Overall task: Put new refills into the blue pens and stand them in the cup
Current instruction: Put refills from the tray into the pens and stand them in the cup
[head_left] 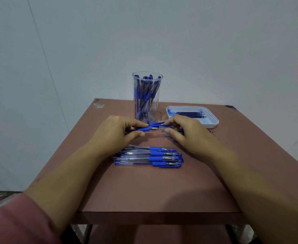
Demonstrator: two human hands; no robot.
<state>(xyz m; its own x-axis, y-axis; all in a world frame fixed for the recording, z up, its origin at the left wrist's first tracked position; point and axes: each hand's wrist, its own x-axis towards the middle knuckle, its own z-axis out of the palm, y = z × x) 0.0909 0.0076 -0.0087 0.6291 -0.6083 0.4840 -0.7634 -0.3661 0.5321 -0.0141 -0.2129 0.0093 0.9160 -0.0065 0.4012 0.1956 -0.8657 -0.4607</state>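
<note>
Left hand [117, 132]: pinches a pen [143, 129] by its blue grip, tip pointing right, over the table [144, 191].
Cup [147, 110]: upright behind the hands, pens [144, 92] inside.
Loose pens [148, 156]: heaped mid-table.
Right hand [185, 133]: pinches a blue piece [157, 123] near the pen tip.
Tray [213, 122]: far right, holds refills [190, 114].

A tall clear plastic cup [156, 110], crowded to the rim with blue pens [144, 92], stands at the far middle of the reddish-brown bench [144, 191]. A shallow white plastic tray [210, 125] sits to its right, with a narrow gap between them. The left hand [116, 131] and right hand [188, 132], pinching pen parts [145, 129], block the cup's front. A row of clear blue-capped pens [148, 156] lies across the middle. Bare bench runs from that row to the near edge and along the left side.
</note>
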